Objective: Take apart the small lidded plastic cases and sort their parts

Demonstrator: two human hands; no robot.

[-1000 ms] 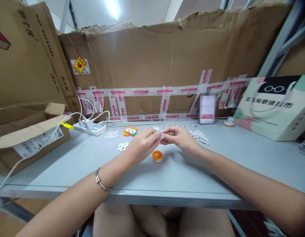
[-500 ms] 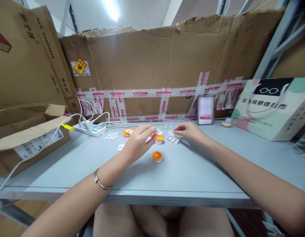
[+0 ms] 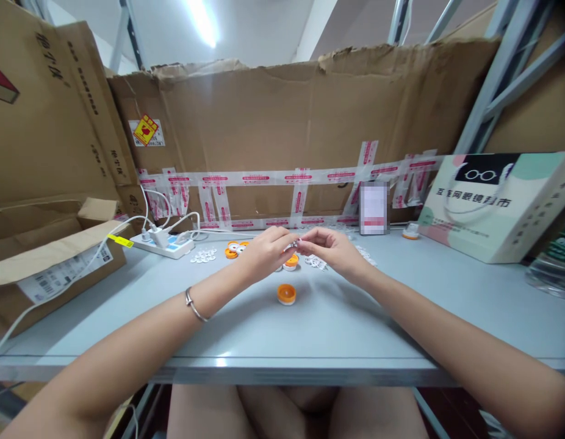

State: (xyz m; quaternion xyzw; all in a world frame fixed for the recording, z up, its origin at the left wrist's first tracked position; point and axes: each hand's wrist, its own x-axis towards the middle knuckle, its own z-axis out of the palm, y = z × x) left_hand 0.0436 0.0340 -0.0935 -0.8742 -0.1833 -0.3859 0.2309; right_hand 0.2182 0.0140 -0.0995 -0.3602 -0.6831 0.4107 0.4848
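Note:
Over the middle of the table, my left hand (image 3: 269, 251) has its fingers closed on a small whitish part (image 3: 293, 244), mostly hidden by the fingertips. The fingertips of my right hand (image 3: 331, 247) are pinched together right against it; what they hold is too small to make out. Below the hands stands a round orange cup with a white base (image 3: 287, 294). A similar orange and white piece (image 3: 291, 262) sits just beneath my left fingers. Small white openwork pieces (image 3: 315, 263) lie under my right hand, partly covered by it.
Small white discs (image 3: 203, 256) and orange and white rings (image 3: 232, 249) lie left of my hands. Farther left are a power strip (image 3: 161, 242) and an open cardboard box (image 3: 63, 256). A phone (image 3: 374, 208), a paper bag (image 3: 488, 210) and a water bottle (image 3: 554, 262) stand right.
My right hand has come off the white pieces and moved left to meet my left fingertips. The left hand still holds the small whitish part. The view has shifted slightly.

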